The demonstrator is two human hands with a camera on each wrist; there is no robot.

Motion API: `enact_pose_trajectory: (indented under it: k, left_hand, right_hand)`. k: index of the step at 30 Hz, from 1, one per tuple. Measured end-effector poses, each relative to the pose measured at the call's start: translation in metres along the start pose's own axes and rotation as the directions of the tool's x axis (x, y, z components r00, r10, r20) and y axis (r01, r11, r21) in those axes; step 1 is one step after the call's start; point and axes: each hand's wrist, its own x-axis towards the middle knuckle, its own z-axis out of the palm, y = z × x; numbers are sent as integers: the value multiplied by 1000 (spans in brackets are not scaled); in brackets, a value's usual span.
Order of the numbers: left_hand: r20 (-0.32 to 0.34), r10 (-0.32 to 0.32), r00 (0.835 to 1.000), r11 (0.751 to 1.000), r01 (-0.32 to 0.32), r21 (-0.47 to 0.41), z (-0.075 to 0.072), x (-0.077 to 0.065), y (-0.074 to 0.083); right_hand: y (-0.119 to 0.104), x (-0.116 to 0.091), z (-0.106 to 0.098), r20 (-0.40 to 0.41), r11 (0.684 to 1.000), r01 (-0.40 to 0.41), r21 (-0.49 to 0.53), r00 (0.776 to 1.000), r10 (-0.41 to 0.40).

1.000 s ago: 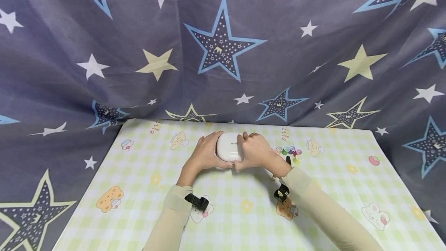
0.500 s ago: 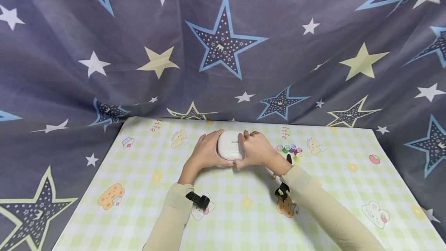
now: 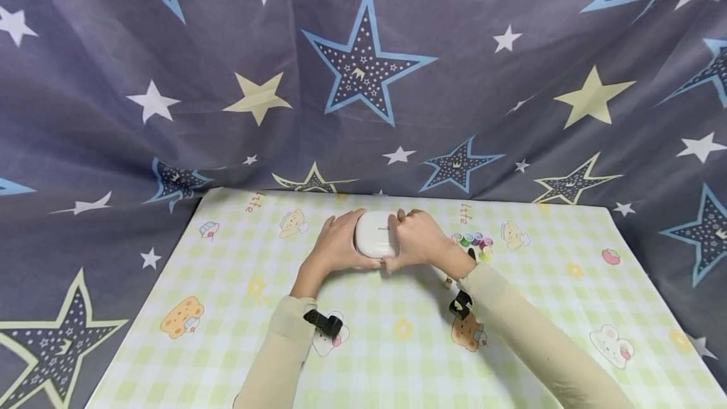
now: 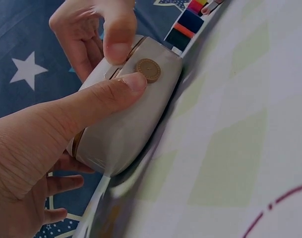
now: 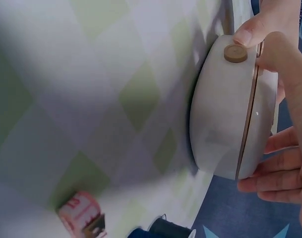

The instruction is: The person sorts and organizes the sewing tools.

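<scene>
A white rounded case [image 3: 375, 234] with a gold seam and a round gold knob [image 4: 149, 70] on its front stands on the table. My left hand [image 3: 338, 243] holds it from the left, the thumb pressing on the front beside the knob. From the right my right hand [image 3: 419, 240] grips it, its thumb at the seam [image 5: 249, 119] close to the left thumb. The lid appears closed against the base. Some of the fingertips behind the case are hidden.
Several colored thread spools [image 3: 467, 240] stand by my right wrist. In the right wrist view a red-and-white spool [image 5: 79, 212] and a dark spool [image 5: 169, 229] show. A checked cloth [image 3: 227, 358] covers the table, with a star-patterned curtain [image 3: 363, 144] behind it.
Both hands keep their hold on the case, which stays in place. The head view has shifted very slightly.
</scene>
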Motion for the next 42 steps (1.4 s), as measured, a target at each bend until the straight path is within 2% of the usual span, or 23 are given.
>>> enact_pose_trajectory:
  k: [7, 15, 18, 22, 26, 31, 36, 39, 42]
  left_hand:
    - [-13, 19, 1000, 1000, -20, -23, 0, 2, -1]
    - [0, -1, 1000, 999, 1, -41, -1, 1, 0]
    - [26, -10, 1000, 999, 11, -47, -3, 0, 0]
    - [62, -18, 998, 997, 22, -73, -8, -3, 0]
    - [73, -21, 997, 995, 28, -93, -12, -4, -1]
    - [99, -23, 995, 993, 34, -110, -12, -4, -2]
    - [101, -10, 995, 993, 22, -116, -11, -3, -3]
    - [77, 4, 997, 991, 6, -134, -12, -2, -3]
    - [55, 15, 998, 988, -7, -152, -12, -1, -3]
  right_hand:
    - [3, 1, -4, 53, 998, -34, 56, 998, 31]
    - [1, -7, -10, 69, 998, -24, 58, 997, 20]
    - [1, -9, -14, 131, 996, -47, 81, 991, 37]
    - [4, -9, -19, 240, 987, -95, 126, 969, 63]
    - [8, -10, -23, 289, 970, -148, 195, 953, 88]
    - [10, -12, -27, 271, 960, -157, 232, 958, 91]
    - [12, -16, -28, 191, 956, -123, 266, 979, 73]
    - [17, -17, -28, 135, 927, -134, 350, 987, 92]
    - [24, -18, -30, 110, 864, -187, 468, 982, 154]
